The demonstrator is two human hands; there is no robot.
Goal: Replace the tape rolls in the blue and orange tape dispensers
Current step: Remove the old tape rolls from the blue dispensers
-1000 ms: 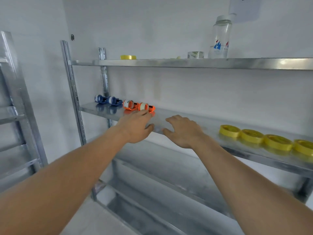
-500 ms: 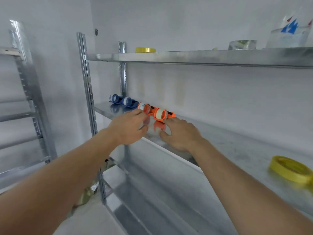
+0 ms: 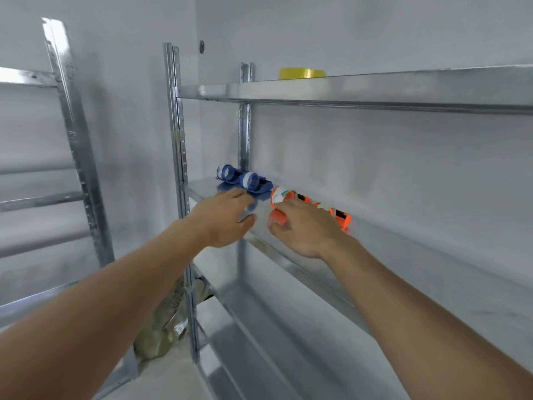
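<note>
Metal shelf (image 3: 403, 249) holds both dispensers; right hand (image 3: 305, 226) grasps the orange dispenser (image 3: 340, 216), left hand (image 3: 227, 217) relaxed near the blue dispenser (image 3: 245, 180), so step 1 seems pickup, next lifting.

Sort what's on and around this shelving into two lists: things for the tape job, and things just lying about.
For the job:
blue tape dispensers, on the middle shelf
orange tape dispensers, at the right hand
yellow tape roll, on the top shelf
left hand, open beside the blue pair

Lying about:
crumpled greenish bag by the post
second rack, left
</note>
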